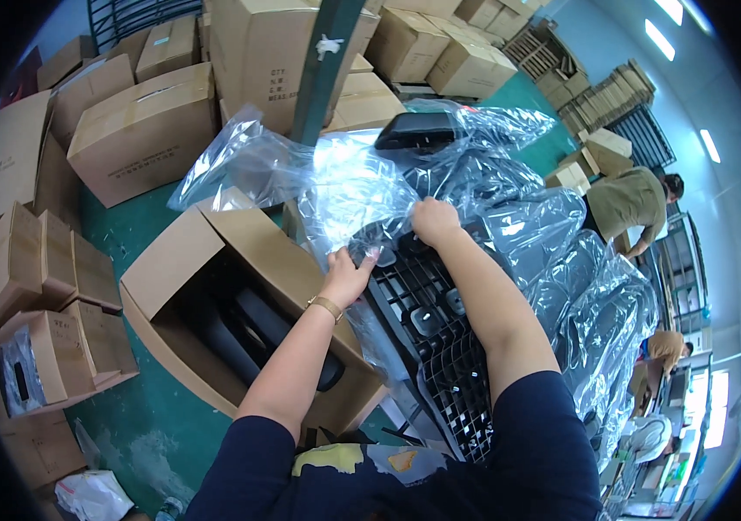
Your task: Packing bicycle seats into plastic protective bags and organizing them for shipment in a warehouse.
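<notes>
A long black plastic grille part (440, 347) lies in front of me, partly wrapped in a clear plastic bag (362, 187). My left hand (349, 273) grips the near edge of the bag where it meets the grille. My right hand (434, 221) is closed on the bag film a little farther up, on top of the grille. More bagged black parts (562, 260) are stacked to the right. An open cardboard box (214, 295) with dark parts inside stands just left of my left arm.
Cardboard boxes (140, 130) are stacked at the back and left on the green floor (153, 417). A green post (323, 69) rises behind the bag. A person in an olive shirt (631, 204) bends at the right; other people sit farther right.
</notes>
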Demonstrator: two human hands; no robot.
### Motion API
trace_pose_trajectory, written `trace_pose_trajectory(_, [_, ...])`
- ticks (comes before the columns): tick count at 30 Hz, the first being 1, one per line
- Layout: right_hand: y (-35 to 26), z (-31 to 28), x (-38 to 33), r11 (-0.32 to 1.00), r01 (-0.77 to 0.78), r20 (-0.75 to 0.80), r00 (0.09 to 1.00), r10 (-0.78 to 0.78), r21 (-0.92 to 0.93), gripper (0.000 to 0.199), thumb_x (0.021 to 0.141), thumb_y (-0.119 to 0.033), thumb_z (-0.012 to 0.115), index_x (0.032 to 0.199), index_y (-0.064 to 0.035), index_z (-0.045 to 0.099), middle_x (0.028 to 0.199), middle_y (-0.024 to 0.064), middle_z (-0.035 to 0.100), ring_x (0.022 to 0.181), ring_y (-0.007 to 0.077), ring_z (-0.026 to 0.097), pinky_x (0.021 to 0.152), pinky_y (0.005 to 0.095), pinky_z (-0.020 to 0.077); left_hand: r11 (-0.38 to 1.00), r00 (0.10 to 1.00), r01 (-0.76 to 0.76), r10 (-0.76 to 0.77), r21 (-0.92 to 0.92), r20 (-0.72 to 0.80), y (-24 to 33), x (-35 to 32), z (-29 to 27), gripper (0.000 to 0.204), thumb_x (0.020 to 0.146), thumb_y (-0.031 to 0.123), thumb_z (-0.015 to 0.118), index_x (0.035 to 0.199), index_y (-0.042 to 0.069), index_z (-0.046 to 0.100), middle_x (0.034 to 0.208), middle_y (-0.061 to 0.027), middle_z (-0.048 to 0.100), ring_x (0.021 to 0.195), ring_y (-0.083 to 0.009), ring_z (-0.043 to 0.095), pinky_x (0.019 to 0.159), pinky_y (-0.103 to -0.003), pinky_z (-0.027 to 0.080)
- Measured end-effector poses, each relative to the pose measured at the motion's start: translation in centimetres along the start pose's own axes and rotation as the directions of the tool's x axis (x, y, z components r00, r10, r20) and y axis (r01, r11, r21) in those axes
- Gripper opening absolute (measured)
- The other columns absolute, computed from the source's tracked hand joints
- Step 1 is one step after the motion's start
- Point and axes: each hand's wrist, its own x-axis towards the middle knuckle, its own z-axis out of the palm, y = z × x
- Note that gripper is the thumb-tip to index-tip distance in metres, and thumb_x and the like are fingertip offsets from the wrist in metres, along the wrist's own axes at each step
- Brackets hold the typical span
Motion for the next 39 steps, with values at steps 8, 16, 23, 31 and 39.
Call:
trace_pose_trajectory(8, [0.9,0.0,-0.5,0.985,0.047,-0.092,0.995,-0.032,0.163,0.032,0.091,-0.030,0.044,0.094,-0.0074,0.067,0.099,0.0159,0.064,0.092,0.0312,0.063,0.078,0.0414,0.0509,0.800,0.997,0.078,-0.057,-0.595,0.054,-3.3,-0.5,1.0,0.047,0.089,0.025,0.054,0.129,0.006,0.039,0.111,-0.0077,0.051,0.102,-0.0222,0.053,0.064,-0.040,0.052])
trace_pose_trajectory(16, [0.0,0.6,-2.3,0.955,0.022,0.043,0.998,-0.037,0.296,0.045,0.093,-0.040,0.040,0.091,-0.0027,0.067,0.096,0.0198,0.065,0.093,0.0351,0.062,0.082,0.0441,0.0490,0.686,0.987,-0.118,0.003,-0.718,-0.160,-5.0,-4.1,-2.7,0.033,0.093,0.005,0.041,0.125,0.000,0.048,0.117,-0.0055,0.056,0.104,-0.0145,0.051,0.094,-0.028,0.036])
trace_pose_trajectory(23, [-1.3,2.2,-9.7,0.884,0.164,-0.232,0.971,-0.065,0.438,0.032,0.091,-0.034,0.045,0.107,-0.0106,0.060,0.084,0.0175,0.065,0.078,0.0376,0.062,0.068,0.0480,0.0488,0.879,0.954,-0.163,0.026,-0.447,-0.298,-7.6,-2.8,-5.0,0.027,0.089,0.006,0.047,0.113,-0.001,0.054,0.107,-0.0134,0.058,0.099,-0.0217,0.055,0.088,-0.031,0.041])
trace_pose_trajectory(31, [-2.8,6.6,-20.4,0.705,0.236,-0.429,0.897,0.107,0.669,0.040,0.089,-0.027,0.054,0.125,-0.0108,0.051,0.105,0.0173,0.062,0.090,0.0322,0.062,0.075,0.0408,0.0503,0.946,0.951,-0.123,0.026,-0.299,-0.308,-8.0,-3.2,-5.0,0.033,0.090,0.013,0.050,0.120,-0.002,0.048,0.115,-0.0183,0.051,0.106,-0.0284,0.051,0.092,-0.035,0.039])
trace_pose_trajectory(39, [-2.6,16.0,-38.8,0.380,-0.298,0.248,0.953,0.175,0.876,0.060,0.073,-0.027,0.074,0.124,-0.0061,0.051,0.110,0.0128,0.061,0.096,0.0208,0.061,0.082,0.0318,0.0500,0.907,0.933,-0.155,0.003,-0.391,-0.361,-6.8,-3.9,-6.3,0.047,0.093,0.014,0.048,0.134,-0.002,0.032,0.129,-0.0188,0.043,0.115,-0.0270,0.045,0.098,-0.035,0.035])
